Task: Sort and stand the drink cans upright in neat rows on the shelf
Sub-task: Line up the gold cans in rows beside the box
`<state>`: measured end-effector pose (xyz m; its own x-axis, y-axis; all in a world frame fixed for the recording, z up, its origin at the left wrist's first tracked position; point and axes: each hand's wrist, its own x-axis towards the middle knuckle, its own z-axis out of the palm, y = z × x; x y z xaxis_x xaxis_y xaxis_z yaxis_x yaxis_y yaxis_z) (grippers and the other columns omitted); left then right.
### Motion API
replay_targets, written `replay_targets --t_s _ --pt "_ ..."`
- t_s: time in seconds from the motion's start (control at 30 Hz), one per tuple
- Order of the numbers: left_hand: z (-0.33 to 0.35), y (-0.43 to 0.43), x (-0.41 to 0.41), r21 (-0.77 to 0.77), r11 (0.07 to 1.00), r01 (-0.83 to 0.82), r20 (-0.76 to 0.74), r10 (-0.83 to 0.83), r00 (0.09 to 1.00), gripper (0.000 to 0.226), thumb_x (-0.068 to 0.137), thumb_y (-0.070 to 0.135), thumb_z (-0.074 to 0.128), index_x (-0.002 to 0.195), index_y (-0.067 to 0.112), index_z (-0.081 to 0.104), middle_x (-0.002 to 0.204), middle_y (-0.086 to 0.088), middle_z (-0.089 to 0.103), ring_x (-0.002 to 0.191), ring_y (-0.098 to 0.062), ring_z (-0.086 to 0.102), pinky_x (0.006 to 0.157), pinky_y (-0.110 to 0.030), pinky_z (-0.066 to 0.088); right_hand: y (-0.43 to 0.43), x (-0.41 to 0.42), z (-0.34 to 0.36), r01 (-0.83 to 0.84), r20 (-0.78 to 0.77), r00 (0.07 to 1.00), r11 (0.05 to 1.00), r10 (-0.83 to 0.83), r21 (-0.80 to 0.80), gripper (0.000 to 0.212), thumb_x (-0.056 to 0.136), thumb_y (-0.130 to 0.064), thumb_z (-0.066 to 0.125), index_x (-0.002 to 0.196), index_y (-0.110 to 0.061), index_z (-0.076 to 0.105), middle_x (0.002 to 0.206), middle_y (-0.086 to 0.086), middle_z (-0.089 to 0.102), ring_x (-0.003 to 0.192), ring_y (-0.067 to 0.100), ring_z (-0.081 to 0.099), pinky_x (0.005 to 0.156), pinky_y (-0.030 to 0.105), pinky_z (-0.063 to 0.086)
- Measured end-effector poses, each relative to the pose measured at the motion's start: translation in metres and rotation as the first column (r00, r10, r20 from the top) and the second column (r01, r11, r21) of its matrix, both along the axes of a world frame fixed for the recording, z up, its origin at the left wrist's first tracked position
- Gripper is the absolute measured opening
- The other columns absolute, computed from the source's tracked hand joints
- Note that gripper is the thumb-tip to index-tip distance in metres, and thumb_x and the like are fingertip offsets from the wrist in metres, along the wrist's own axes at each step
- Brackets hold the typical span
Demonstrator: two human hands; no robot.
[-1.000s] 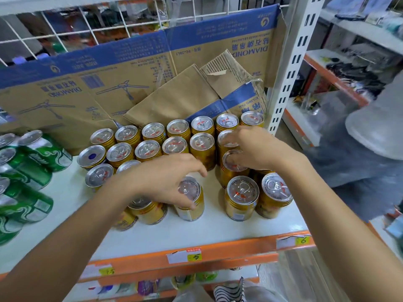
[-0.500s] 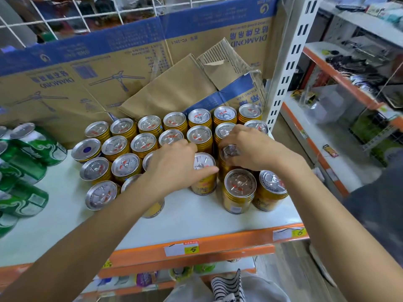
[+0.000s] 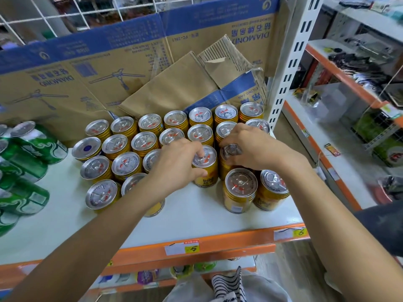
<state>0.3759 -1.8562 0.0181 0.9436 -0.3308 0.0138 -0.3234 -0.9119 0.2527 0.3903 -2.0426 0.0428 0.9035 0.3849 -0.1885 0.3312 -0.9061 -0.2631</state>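
Observation:
Several gold drink cans stand upright in rows on the white shelf. My left hand grips one gold can in the third row, thumb on its side and fingers over its lid. My right hand curls round the top of the neighbouring gold can. Two more gold cans stand in front at the right. Another can sits partly hidden under my left forearm.
Green cans lie on their sides at the shelf's left. Flattened cardboard boxes lean behind the rows. A white upright post bounds the shelf on the right. The orange shelf edge carries price labels.
My left hand slid its gold can back from the front into the third row beside the can under my right hand. My right hand stayed on its can.

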Motion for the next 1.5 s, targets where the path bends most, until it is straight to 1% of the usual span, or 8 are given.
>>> replay_targets --t_s 0.17,0.4,0.63,0.83,0.9,1.07,1.23,1.5 --pt "-0.009 0.004 -0.001 -0.105 0.994 0.042 0.001 -0.042 0.999 0.034 0.073 0.032 0.080 0.072 0.023 0.047 0.088 0.005 0.048 0.075 -0.012 0.045 0.063 -0.023 0.030 0.000 0.000 0.001 -0.002 0.004 1.000 1.000 0.002 -0.008 0.047 0.085 -0.031 0.066 0.130 -0.030 0.054 0.130 0.006 0.042 0.118 0.026 0.047 0.093 0.030 0.036" --pt "-0.010 0.011 0.002 -0.171 0.977 0.125 0.027 -0.123 0.992 0.047 0.070 0.026 0.083 0.063 0.030 0.036 0.081 0.008 0.045 0.073 -0.013 0.044 0.060 -0.026 0.031 0.002 -0.001 0.000 0.000 0.001 1.000 1.000 0.000 -0.002 0.045 0.085 -0.030 0.065 0.129 -0.030 0.055 0.128 0.007 0.043 0.117 0.028 0.048 0.096 0.034 0.039" --pt "-0.013 0.015 0.005 -0.181 0.973 0.142 0.029 -0.139 0.990 0.038 0.070 0.027 0.083 0.068 0.024 0.045 0.084 0.007 0.049 0.076 -0.013 0.047 0.062 -0.026 0.033 0.003 -0.003 0.000 0.015 0.003 1.000 1.000 -0.015 -0.004 0.045 0.086 -0.029 0.064 0.130 -0.029 0.054 0.130 0.007 0.042 0.119 0.029 0.046 0.096 0.035 0.038" --pt "0.004 0.027 -0.008 -0.059 0.980 0.193 0.023 -0.192 0.981 0.034 0.079 0.034 0.074 0.103 0.024 0.053 0.102 0.012 0.043 0.093 -0.010 0.044 0.075 -0.024 0.035 0.005 -0.015 -0.001 0.007 0.046 0.999 0.999 -0.005 -0.037 0.054 0.087 -0.032 0.063 0.137 -0.029 0.046 0.135 0.008 0.041 0.123 0.031 0.041 0.099 0.037 0.037" --pt "0.019 0.045 -0.016 0.052 0.976 0.212 0.023 -0.213 0.977 0.039 0.076 0.042 0.074 0.106 0.028 0.053 0.101 0.013 0.044 0.097 -0.011 0.045 0.077 -0.025 0.033 0.006 -0.025 0.001 -0.025 0.094 0.995 1.000 0.026 -0.010 0.050 0.087 -0.032 0.063 0.135 -0.030 0.048 0.131 0.005 0.045 0.120 0.028 0.041 0.089 0.032 0.037" --pt "0.037 0.091 -0.034 0.405 0.886 0.226 -0.292 -0.109 0.950 0.071 0.064 0.054 0.077 0.124 0.042 0.042 0.113 0.019 0.030 0.111 -0.006 0.034 0.090 -0.026 0.041 0.006 -0.042 0.008 -0.138 0.090 0.987 0.988 0.131 0.070 0.040 0.088 -0.031 0.062 0.127 -0.032 0.056 0.120 -0.001 0.058 0.112 0.021 0.052 0.090 0.033 0.044" --pt "0.023 0.091 -0.038 0.424 0.880 0.215 -0.239 -0.120 0.964 0.075 0.065 0.031 0.081 0.129 0.039 0.043 0.116 0.013 0.023 0.115 -0.013 0.031 0.087 -0.036 0.048 0.007 -0.046 0.006 -0.136 0.017 0.991 0.991 0.136 0.013 0.039 0.087 -0.026 0.060 0.126 -0.030 0.056 0.119 0.000 0.058 0.109 0.020 0.051 0.088 0.039 0.048" --pt "0.020 0.053 -0.049 0.188 0.934 0.303 -0.211 -0.263 0.941 0.072 0.067 0.054 0.077 0.131 0.037 0.048 0.111 0.009 0.036 0.105 -0.011 0.039 0.091 -0.032 0.041 0.003 -0.048 0.007 -0.189 -0.019 0.982 0.982 0.189 0.018 0.046 0.086 -0.021 0.059 0.131 -0.027 0.053 0.126 0.001 0.053 0.114 0.019 0.048 0.091 0.033 0.044"
